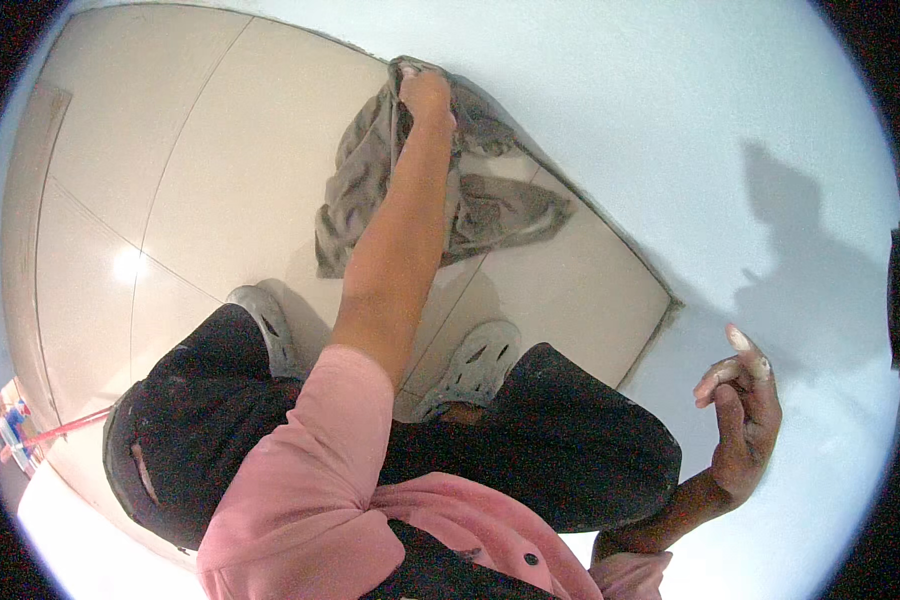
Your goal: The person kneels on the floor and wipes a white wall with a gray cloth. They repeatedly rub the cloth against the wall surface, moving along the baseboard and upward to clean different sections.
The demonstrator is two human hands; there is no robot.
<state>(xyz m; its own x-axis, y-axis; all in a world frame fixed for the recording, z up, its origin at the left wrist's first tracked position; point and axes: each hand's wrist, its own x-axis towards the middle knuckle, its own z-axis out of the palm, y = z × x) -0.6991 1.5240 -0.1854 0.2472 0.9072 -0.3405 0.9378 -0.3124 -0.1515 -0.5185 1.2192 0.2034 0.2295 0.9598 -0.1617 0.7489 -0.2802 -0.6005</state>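
Observation:
My left hand [427, 96] reaches far forward, its fingers closed on the upper edge of a crumpled grey-brown cloth [360, 176]. The cloth hangs or lies spread over the floor tiles at the foot of the pale blue wall [645, 112]. Part of it is hidden behind my forearm. My right hand [750, 427] is raised beside the wall at the right, holding nothing. Its index finger points up, the other fingers are bent, and white residue coats the fingertips. Whether it touches the wall is unclear.
Beige tiles [217, 150] cover the floor, meeting the wall in a corner [675, 301]. My clog-style shoes [480, 360] and bent knees are close below the cloth. At the far left are a red rod [71, 429] and a flat strip along the floor's edge [34, 187].

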